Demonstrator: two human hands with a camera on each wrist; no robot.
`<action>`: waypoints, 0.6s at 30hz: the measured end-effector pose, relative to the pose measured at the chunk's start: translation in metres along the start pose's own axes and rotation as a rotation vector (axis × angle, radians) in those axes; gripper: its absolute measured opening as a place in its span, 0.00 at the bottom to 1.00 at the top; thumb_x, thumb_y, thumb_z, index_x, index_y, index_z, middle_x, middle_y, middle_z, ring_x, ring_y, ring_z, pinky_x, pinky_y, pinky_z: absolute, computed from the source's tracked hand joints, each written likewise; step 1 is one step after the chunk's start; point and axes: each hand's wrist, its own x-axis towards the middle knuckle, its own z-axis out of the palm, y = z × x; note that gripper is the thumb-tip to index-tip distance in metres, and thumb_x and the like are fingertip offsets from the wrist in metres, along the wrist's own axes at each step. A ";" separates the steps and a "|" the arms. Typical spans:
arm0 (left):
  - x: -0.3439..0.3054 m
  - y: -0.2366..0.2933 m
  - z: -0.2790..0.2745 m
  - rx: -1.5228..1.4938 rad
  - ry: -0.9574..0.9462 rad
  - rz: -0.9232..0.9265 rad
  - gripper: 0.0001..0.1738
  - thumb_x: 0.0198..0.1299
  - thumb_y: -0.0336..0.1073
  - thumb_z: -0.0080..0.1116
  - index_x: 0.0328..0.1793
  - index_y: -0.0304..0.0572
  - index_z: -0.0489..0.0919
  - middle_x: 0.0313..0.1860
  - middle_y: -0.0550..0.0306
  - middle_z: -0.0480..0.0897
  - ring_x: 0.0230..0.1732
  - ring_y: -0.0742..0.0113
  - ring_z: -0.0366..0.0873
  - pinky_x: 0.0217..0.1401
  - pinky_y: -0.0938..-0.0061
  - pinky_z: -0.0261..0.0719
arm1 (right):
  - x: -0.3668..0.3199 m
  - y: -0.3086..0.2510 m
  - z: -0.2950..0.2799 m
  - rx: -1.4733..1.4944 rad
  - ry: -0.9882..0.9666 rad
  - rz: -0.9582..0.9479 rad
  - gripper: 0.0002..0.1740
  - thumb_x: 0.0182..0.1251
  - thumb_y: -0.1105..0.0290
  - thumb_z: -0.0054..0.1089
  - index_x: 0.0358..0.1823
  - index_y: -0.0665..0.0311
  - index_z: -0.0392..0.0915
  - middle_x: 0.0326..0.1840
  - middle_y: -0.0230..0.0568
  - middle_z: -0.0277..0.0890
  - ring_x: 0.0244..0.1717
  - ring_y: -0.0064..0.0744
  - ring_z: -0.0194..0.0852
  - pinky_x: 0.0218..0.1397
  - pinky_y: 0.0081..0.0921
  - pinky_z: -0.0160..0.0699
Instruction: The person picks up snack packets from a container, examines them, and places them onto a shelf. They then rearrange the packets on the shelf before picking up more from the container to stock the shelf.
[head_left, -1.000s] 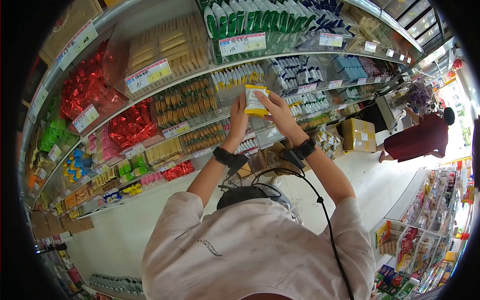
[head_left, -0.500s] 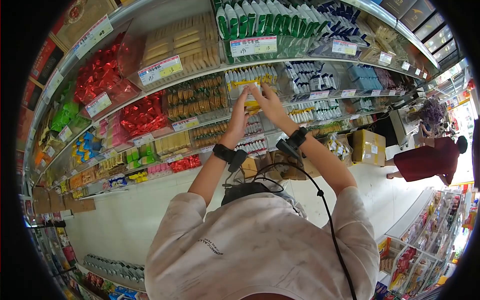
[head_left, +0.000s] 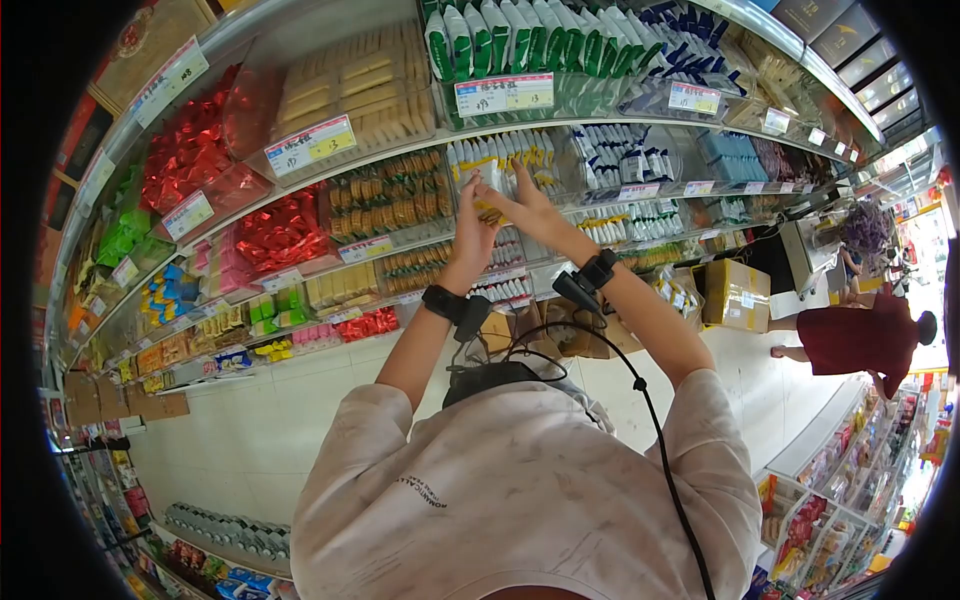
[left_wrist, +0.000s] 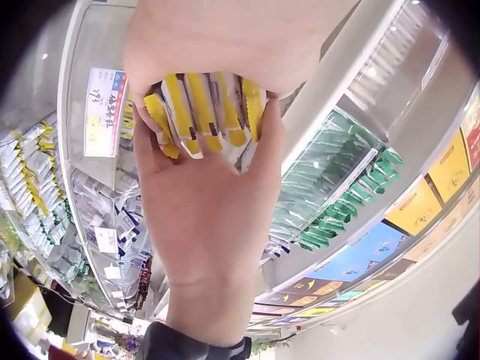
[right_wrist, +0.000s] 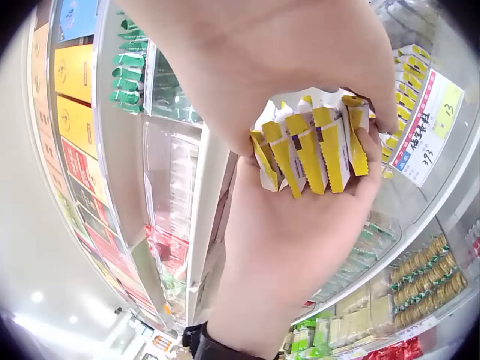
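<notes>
Both hands grip a row of several yellow-and-white packets from opposite sides. In the head view the left hand and right hand are at a shelf bin of similar upright packets, and mostly hide the held ones. The left wrist view has the left hand above the row and the right hand below, thumb and fingers round its ends. From the right wrist, the packets stand side by side between the right hand and the left hand.
Bins of green-and-white packets, round biscuits and red-wrapped sweets surround the hands. Price labels line the shelf edges. A cardboard box sits on the floor at right, near a person in dark red. A black cable crosses the wearer's back.
The hands have moved from in front of the shelf edge to the bin, with the packets between them. The shelves have shifted in the head view, and the person in dark red has changed posture.
</notes>
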 end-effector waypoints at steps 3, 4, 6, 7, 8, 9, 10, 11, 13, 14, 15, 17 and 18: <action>0.004 0.005 -0.003 0.005 -0.109 -0.044 0.41 0.71 0.59 0.57 0.83 0.51 0.59 0.66 0.56 0.70 0.66 0.64 0.72 0.72 0.61 0.70 | 0.014 0.015 -0.003 0.046 0.019 -0.054 0.71 0.56 0.28 0.65 0.80 0.84 0.46 0.63 0.77 0.73 0.67 0.59 0.76 0.68 0.39 0.74; 0.004 0.006 -0.004 0.020 -0.105 -0.061 0.41 0.71 0.59 0.57 0.82 0.50 0.60 0.66 0.56 0.70 0.67 0.64 0.72 0.72 0.60 0.70 | 0.016 0.017 -0.005 0.071 0.009 -0.072 0.71 0.56 0.29 0.67 0.79 0.84 0.48 0.65 0.78 0.72 0.68 0.59 0.75 0.68 0.38 0.74; 0.005 0.011 -0.001 0.047 -0.100 -0.090 0.41 0.70 0.59 0.59 0.82 0.49 0.61 0.65 0.56 0.70 0.67 0.63 0.72 0.71 0.59 0.71 | 0.015 0.015 -0.007 0.007 0.095 -0.123 0.69 0.54 0.34 0.72 0.78 0.85 0.49 0.65 0.77 0.72 0.67 0.59 0.76 0.68 0.39 0.74; 0.004 0.014 0.000 0.072 -0.102 -0.087 0.40 0.69 0.59 0.60 0.80 0.49 0.63 0.63 0.57 0.72 0.66 0.63 0.73 0.70 0.58 0.72 | 0.013 0.014 -0.008 -0.026 0.138 -0.147 0.69 0.53 0.36 0.74 0.78 0.86 0.50 0.65 0.76 0.72 0.67 0.59 0.76 0.68 0.40 0.74; 0.004 0.018 0.003 0.097 -0.104 -0.083 0.39 0.69 0.59 0.60 0.79 0.48 0.65 0.61 0.57 0.74 0.65 0.64 0.74 0.70 0.57 0.73 | 0.012 0.013 -0.009 -0.040 0.187 -0.208 0.69 0.52 0.39 0.76 0.78 0.85 0.49 0.66 0.76 0.71 0.68 0.60 0.75 0.68 0.41 0.74; 0.003 0.021 0.003 0.122 -0.105 -0.080 0.38 0.68 0.59 0.61 0.77 0.47 0.67 0.59 0.58 0.76 0.64 0.64 0.75 0.69 0.56 0.74 | 0.011 0.013 -0.008 -0.054 0.234 -0.267 0.69 0.52 0.41 0.77 0.79 0.84 0.48 0.67 0.76 0.69 0.68 0.61 0.74 0.69 0.42 0.74; 0.005 0.021 0.000 0.136 -0.107 -0.090 0.35 0.69 0.58 0.61 0.74 0.47 0.70 0.57 0.58 0.77 0.62 0.64 0.77 0.68 0.58 0.74 | 0.009 0.012 -0.007 -0.067 0.282 -0.326 0.69 0.51 0.43 0.79 0.79 0.83 0.48 0.68 0.76 0.68 0.69 0.63 0.73 0.69 0.43 0.73; 0.010 0.019 -0.004 0.149 -0.110 -0.099 0.33 0.69 0.58 0.61 0.71 0.46 0.72 0.55 0.58 0.79 0.61 0.65 0.78 0.67 0.60 0.74 | 0.009 0.014 -0.005 -0.135 0.316 -0.359 0.69 0.50 0.46 0.80 0.80 0.82 0.47 0.68 0.76 0.67 0.69 0.64 0.72 0.69 0.44 0.74; 0.011 0.024 0.001 0.250 -0.103 -0.094 0.31 0.69 0.57 0.62 0.67 0.44 0.75 0.51 0.59 0.82 0.57 0.67 0.81 0.63 0.62 0.77 | 0.009 0.015 0.000 -0.274 0.384 -0.429 0.70 0.48 0.50 0.81 0.81 0.78 0.44 0.68 0.75 0.65 0.68 0.66 0.70 0.68 0.46 0.74; 0.011 0.026 0.003 0.337 -0.092 -0.082 0.32 0.67 0.56 0.65 0.67 0.42 0.76 0.49 0.61 0.82 0.54 0.68 0.82 0.59 0.63 0.80 | 0.007 0.016 0.001 -0.299 0.380 -0.425 0.70 0.48 0.50 0.81 0.82 0.77 0.43 0.68 0.74 0.65 0.67 0.67 0.70 0.68 0.47 0.74; 0.010 0.029 0.006 0.424 -0.080 -0.069 0.32 0.66 0.55 0.67 0.67 0.40 0.77 0.47 0.63 0.83 0.52 0.69 0.83 0.55 0.63 0.82 | 0.003 0.012 0.002 -0.324 0.375 -0.422 0.70 0.48 0.51 0.81 0.82 0.76 0.43 0.68 0.74 0.64 0.67 0.67 0.69 0.67 0.47 0.74; 0.013 0.022 0.010 0.431 -0.070 0.096 0.31 0.66 0.53 0.68 0.65 0.38 0.78 0.48 0.61 0.83 0.49 0.71 0.84 0.48 0.67 0.84 | 0.003 0.009 0.005 -0.325 0.352 -0.423 0.69 0.48 0.52 0.81 0.83 0.73 0.43 0.67 0.72 0.64 0.65 0.67 0.70 0.66 0.48 0.75; 0.011 0.022 0.014 0.433 -0.064 0.177 0.30 0.66 0.52 0.68 0.64 0.37 0.79 0.49 0.60 0.83 0.47 0.72 0.84 0.45 0.69 0.85 | 0.003 0.009 0.007 -0.302 0.333 -0.426 0.67 0.49 0.52 0.80 0.83 0.70 0.45 0.66 0.71 0.65 0.64 0.67 0.70 0.65 0.48 0.75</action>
